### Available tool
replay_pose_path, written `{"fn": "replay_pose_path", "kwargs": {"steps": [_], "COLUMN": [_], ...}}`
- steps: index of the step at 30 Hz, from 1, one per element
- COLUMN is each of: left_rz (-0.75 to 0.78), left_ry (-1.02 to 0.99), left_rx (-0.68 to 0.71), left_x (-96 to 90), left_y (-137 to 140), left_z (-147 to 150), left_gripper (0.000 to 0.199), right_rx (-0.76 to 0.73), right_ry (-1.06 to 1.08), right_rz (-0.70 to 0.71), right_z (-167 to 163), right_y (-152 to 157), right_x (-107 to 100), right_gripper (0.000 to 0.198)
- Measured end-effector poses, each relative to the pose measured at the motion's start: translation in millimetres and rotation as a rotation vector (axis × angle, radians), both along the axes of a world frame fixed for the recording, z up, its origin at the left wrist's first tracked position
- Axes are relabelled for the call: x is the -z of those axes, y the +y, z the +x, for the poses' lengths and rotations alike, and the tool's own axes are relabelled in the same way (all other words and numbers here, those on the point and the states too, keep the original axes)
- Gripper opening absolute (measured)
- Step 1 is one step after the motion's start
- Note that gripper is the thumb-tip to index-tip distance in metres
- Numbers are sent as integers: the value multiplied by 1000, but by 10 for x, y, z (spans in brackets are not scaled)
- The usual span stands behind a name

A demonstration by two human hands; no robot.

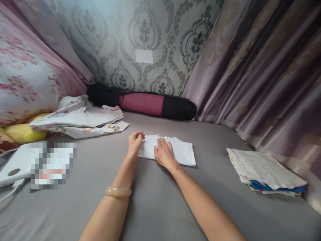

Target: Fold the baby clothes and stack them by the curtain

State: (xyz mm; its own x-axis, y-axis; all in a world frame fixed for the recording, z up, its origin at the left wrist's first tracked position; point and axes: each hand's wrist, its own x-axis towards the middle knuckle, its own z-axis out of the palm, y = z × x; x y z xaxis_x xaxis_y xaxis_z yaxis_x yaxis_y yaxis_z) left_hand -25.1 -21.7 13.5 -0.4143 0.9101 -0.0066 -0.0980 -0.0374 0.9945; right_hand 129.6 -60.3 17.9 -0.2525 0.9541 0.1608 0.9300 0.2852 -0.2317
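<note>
A folded white cloth, perhaps a garment, lies flat on the grey sheet in front of me. My right hand rests palm down on its middle, fingers stretched out. At the cloth's left end, my left hand is closed, its curled fingers pinching the edge near the far corner. The fingertips are partly hidden, and a pale bangle circles that forearm.
Loose white printed clothes lie at the far left, with a white power bank and a blurred-out flat item nearer. Folded cloths are stacked at right. A black and maroon long bag lies against the wall.
</note>
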Motion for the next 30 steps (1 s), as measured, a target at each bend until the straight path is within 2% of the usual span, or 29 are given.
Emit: {"fn": "replay_pose_path", "kwargs": {"steps": [4, 8, 15, 23, 30], "left_rz": [-64, -66, -92, -122, -120], "left_ry": [-111, -183, -200, -250, -261], "left_rx": [-67, -79, -120, -145, -132], "left_x": [-53, -63, -50, -43, -39], "left_y": [-19, -39, -38, -16, -9], "left_z": [-36, -84, -147, -179, -218], "left_gripper": [22, 20, 19, 19, 19], "right_rx": [4, -7, -30, -25, -18], "right_ry": [-22, -22, 5, -8, -10], "right_rz": [-49, -45, -30, -25, -58], "right_z": [-33, -148, -342, -339, -352], "right_y": [12, 26, 75, 83, 92], "right_x": [-58, -86, -47, 36, -3], "right_gripper": [52, 52, 54, 58, 56]}}
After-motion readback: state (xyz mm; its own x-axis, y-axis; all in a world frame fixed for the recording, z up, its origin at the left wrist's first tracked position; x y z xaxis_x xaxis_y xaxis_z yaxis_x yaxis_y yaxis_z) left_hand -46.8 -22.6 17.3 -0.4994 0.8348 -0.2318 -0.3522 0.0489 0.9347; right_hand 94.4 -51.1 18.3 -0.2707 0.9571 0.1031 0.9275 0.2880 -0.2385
